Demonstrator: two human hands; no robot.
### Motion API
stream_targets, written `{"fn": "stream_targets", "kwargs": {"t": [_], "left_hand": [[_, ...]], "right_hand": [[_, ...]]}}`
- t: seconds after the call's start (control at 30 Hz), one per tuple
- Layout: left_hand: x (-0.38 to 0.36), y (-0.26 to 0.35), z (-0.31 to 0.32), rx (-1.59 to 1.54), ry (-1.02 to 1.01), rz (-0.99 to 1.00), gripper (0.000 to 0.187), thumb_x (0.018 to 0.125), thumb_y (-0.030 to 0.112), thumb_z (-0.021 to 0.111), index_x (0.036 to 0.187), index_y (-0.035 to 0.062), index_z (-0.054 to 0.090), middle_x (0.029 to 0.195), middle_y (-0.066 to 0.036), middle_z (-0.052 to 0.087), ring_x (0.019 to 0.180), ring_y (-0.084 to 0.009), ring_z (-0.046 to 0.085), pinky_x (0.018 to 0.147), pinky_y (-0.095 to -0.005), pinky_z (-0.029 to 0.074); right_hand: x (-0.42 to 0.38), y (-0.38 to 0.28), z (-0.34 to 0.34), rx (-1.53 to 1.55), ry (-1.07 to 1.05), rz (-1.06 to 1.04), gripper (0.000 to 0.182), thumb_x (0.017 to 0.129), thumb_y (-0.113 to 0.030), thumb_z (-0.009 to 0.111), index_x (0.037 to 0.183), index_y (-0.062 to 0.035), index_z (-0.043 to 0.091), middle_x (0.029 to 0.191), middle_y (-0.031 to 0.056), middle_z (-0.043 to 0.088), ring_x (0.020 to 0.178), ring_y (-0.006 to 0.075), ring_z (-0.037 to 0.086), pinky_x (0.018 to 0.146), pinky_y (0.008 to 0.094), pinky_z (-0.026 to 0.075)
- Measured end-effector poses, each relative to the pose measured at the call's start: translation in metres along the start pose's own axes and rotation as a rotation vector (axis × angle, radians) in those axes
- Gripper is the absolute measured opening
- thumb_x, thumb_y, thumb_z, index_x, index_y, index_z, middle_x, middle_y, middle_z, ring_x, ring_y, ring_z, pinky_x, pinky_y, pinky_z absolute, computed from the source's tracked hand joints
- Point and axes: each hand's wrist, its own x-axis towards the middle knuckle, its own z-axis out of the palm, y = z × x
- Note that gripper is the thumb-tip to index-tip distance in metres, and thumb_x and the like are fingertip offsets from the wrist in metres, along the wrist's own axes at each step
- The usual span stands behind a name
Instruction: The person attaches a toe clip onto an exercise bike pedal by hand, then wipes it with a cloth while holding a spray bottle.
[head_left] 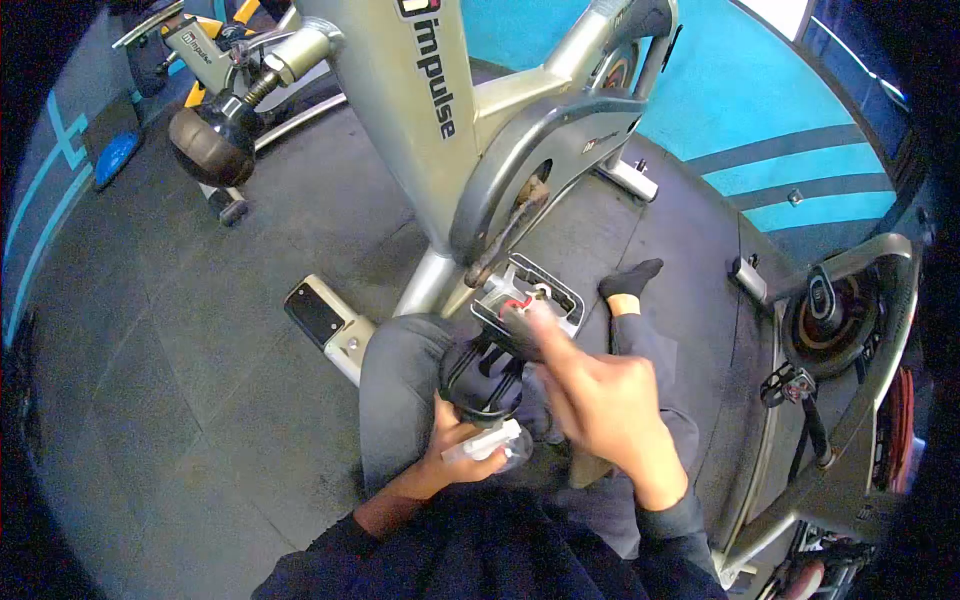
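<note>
A clear bottle with a white spray head is gripped in my left hand, close to my lap. My right hand reaches over the bike pedal, fingers curled and fingertips blurred at its near side. What those fingers hold is dark, and I cannot tell its kind. A small red part shows on the pedal beside the fingertips. Below the pedal hangs a black toe cage with straps, just above my left hand. The pedal joins a worn crank arm on the exercise bike.
My legs are around the bike's base, with one foot in a black sock on the dark floor mats. A stabiliser foot juts out at left. Another bike stands at right, more gym equipment at upper left.
</note>
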Motion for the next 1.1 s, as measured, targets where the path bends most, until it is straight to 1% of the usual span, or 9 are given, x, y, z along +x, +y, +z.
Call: {"fn": "stream_targets", "kwargs": {"t": [0.17,0.2,0.43,0.77,0.83,0.87,0.97,1.03,1.1], "left_hand": [[-0.006,-0.004,0.005,-0.067,0.038,-0.078,0.033,0.066,0.025,0.069,0.096,0.0118,0.071,0.114,-0.013,0.063,0.125,-0.0417,0.04,0.11,-0.0553,0.013],[-0.005,-0.006,0.001,0.123,0.002,0.056,0.032,0.066,0.024,0.069,0.096,0.0115,0.071,0.113,-0.013,0.063,0.123,-0.0411,0.042,0.11,-0.0551,0.015],[-0.021,-0.023,0.008,0.185,-0.116,0.077,0.03,0.067,0.021,0.068,0.096,0.012,0.071,0.112,-0.009,0.064,0.122,-0.0365,0.044,0.109,-0.0543,0.017],[0.0,-0.002,0.0,0.014,-0.02,0.008,0.033,0.071,0.025,0.066,0.101,0.0124,0.069,0.117,-0.009,0.063,0.127,-0.0333,0.042,0.111,-0.0532,0.012],[0.002,0.001,-0.003,0.067,-0.045,0.038,0.037,0.069,0.026,0.066,0.103,0.0124,0.069,0.12,-0.011,0.061,0.129,-0.035,0.04,0.111,-0.0536,0.011],[0.004,0.002,-0.005,0.065,-0.052,0.049,0.037,0.069,0.026,0.066,0.103,0.0124,0.069,0.12,-0.011,0.061,0.129,-0.035,0.04,0.111,-0.0536,0.011],[0.005,0.004,-0.003,0.184,-0.065,0.072,0.041,0.067,0.026,0.067,0.105,0.0109,0.069,0.123,-0.012,0.06,0.131,-0.0383,0.037,0.11,-0.0533,0.014],[0.0,-0.002,0.004,-0.037,-0.026,-0.046,0.045,0.065,0.016,0.065,0.106,-0.0005,0.066,0.129,-0.018,0.052,0.126,-0.0317,0.042,0.108,-0.0454,0.025],[-0.002,-0.002,0.009,-0.188,0.003,-0.102,0.049,0.063,0.01,0.064,0.109,-0.0082,0.062,0.133,-0.021,0.046,0.123,-0.0275,0.045,0.106,-0.0404,0.032]], "right_hand": [[0.037,-0.016,0.046,-0.256,-0.099,-0.072,0.066,0.079,-0.01,0.052,0.142,-0.0244,0.036,0.119,0.0045,0.062,0.059,0.0199,0.065,0.05,0.0307,0.053],[0.04,-0.017,0.049,-0.255,-0.099,-0.074,0.066,0.079,-0.01,0.052,0.142,-0.0244,0.036,0.119,0.0045,0.062,0.059,0.0199,0.065,0.05,0.0307,0.053],[0.021,-0.014,0.04,-0.295,-0.116,-0.057,0.068,0.08,-0.012,0.051,0.143,-0.028,0.033,0.124,0.0025,0.06,0.048,0.0147,0.061,0.041,0.0274,0.049],[-0.031,0.002,0.005,-0.299,-0.191,-0.016,0.068,0.078,-0.013,0.054,0.141,-0.0288,0.037,0.13,0.0004,0.056,0.04,0.0106,0.054,0.038,0.0247,0.045],[-0.047,0.01,-0.005,-0.116,-0.136,0.01,0.068,0.076,-0.011,0.058,0.14,-0.0257,0.04,0.124,0.001,0.06,0.044,0.0137,0.056,0.041,0.0265,0.047],[-0.058,0.015,-0.008,-0.057,-0.068,0.048,0.066,0.075,-0.009,0.06,0.137,-0.0203,0.044,0.107,0.0065,0.067,0.048,0.0163,0.059,0.044,0.0295,0.049],[-0.095,0.028,-0.013,0.155,0.09,0.405,0.054,0.083,-0.006,0.055,0.136,-0.005,0.044,0.081,0.0176,0.066,0.053,0.0246,0.062,0.054,0.0324,0.049],[-0.105,0.026,-0.017,0.278,0.224,0.632,0.053,0.086,-0.006,0.051,0.137,0.0,0.039,0.078,0.0183,0.066,0.055,0.0228,0.062,0.056,0.0314,0.048],[-0.105,0.027,-0.007,0.286,0.355,0.635,0.059,0.085,-0.005,0.05,0.141,0.0011,0.032,0.089,0.0231,0.066,0.064,0.0192,0.065,0.061,0.0294,0.048]]}}
